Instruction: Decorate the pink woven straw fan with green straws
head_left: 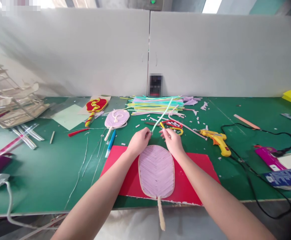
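Observation:
My left hand (142, 139) is closed in a pinch on a mint-green pipe cleaner (164, 114), which slants up and away to the right. Close beside it, my right hand (172, 141) is curled around a thin yellow stick-like piece (162, 125) whose kind I cannot make out. Just below both hands lies a lilac fan (156, 171), covered in rows of pipe cleaners, its cream handle (161, 215) hanging past the table edge. Under the fan is a red board (195, 176). Scissors with red handles (174, 124) lie just beyond my hands.
A heap of coloured pipe cleaners (155, 105) lies at the back. To the right are a yellow glue gun (216, 140) and black cable (250, 180). On the left sit a smaller lilac fan (117, 118), a red-and-yellow fan (96, 106) and a blue pen (111, 141).

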Demonstrator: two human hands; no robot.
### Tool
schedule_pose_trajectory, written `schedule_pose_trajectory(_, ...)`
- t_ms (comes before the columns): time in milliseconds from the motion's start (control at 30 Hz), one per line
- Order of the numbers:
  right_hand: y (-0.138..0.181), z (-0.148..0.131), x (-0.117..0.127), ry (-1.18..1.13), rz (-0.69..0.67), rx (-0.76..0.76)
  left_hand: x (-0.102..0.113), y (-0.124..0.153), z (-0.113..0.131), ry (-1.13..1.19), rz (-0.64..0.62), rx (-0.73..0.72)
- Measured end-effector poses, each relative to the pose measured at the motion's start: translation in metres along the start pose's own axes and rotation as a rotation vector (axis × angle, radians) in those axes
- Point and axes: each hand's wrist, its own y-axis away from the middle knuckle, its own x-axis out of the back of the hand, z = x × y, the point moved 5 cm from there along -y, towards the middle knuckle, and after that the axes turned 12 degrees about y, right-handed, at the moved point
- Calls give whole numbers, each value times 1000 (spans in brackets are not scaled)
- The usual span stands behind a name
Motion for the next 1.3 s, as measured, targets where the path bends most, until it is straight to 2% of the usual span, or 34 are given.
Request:
schedule_pose_trajectory(133,5,-5,1,237,10,94,0,0,-3,-163,-20,-4)
schedule_pose_trajectory(333,29,-22,14,839,66,220,0,1,-5,-305,-47,77)
schedule_pose_trajectory(467,39,-18,21,1034,65,189,1,3,-5,-308,-65,92)
schedule_pose_trajectory(667,39,-16,22,1072,26,145,3,3,-7,-251,-48,87)
schedule_pose_trajectory(933,29,-13,18,1085,-86,1,6,2,-9,-175,-14,97)
schedule_pose_trajectory(1300,16,-13,14,1107,-127,-36,8,-1,-10,-173,16,154)
